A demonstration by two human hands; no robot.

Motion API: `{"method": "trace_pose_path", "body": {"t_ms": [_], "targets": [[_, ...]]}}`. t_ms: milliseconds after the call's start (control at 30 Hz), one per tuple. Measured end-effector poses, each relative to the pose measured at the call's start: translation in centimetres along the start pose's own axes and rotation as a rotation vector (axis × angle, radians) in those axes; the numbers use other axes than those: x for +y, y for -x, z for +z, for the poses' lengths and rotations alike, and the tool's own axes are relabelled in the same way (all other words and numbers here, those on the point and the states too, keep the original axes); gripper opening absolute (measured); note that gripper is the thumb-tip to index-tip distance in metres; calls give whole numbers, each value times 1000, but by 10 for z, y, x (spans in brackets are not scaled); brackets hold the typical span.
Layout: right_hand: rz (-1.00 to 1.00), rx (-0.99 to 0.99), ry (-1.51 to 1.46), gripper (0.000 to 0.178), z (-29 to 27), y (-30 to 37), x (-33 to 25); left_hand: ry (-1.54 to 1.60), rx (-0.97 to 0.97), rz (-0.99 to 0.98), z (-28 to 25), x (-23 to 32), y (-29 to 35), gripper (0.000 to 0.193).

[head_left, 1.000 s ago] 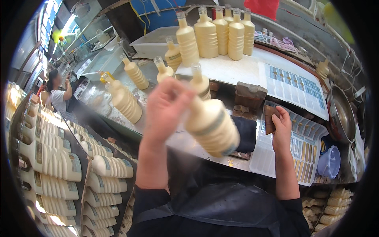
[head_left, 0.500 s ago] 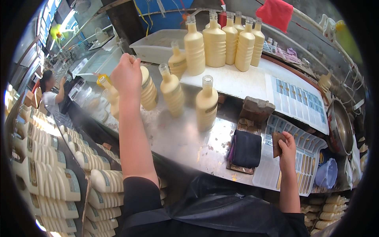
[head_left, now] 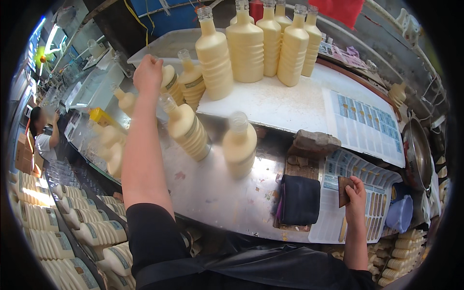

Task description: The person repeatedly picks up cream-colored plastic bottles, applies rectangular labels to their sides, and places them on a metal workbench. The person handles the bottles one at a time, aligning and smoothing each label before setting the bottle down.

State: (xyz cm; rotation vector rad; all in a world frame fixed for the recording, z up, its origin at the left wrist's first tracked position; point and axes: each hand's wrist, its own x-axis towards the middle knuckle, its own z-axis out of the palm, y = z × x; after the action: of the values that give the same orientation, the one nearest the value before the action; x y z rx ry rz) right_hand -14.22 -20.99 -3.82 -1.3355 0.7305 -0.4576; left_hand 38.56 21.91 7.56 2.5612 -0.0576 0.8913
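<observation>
My left hand is closed at the neck of a cream ribbed bottle, and hides that neck. This bottle stands right beside another cream bottle with a label band. Nearer to me on the metal bench are a labelled bottle and a bottle whose outline is blurred. In my right hand a small flat brown piece is pinched between thumb and fingers. Below that hand lies a sheet of blue and gold labels. A folded dark cloth sits to its left.
Several unlabelled cream bottles stand on a raised white board, with another label sheet. A brick-like block rests behind the cloth. A clear bin is at the back. Stacked bottles fill the lower left; another person sits far left.
My left hand has carried its bottle farther back, beside the other labelled bottle. The whole view has shifted a little. My right hand still holds the brown piece over the label sheet.
</observation>
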Motion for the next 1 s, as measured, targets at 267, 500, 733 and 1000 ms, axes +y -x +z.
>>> {"method": "trace_pose_path", "body": {"t_ms": [267,500,733,1000], "targets": [[4,-25,-11,36,6,-15,13,-4,146,33,5,-3,-6,39],[-2,-23,-13,37,-8,-24,22,-135,325,-349,-17,-125,-22,63],[21,8,-81,39,-21,-9,27,-135,57,-249,-52,-88,16,44],[78,-169,-244,40,-12,3,-4,88,88,-174,-139,-52,49,41]]}}
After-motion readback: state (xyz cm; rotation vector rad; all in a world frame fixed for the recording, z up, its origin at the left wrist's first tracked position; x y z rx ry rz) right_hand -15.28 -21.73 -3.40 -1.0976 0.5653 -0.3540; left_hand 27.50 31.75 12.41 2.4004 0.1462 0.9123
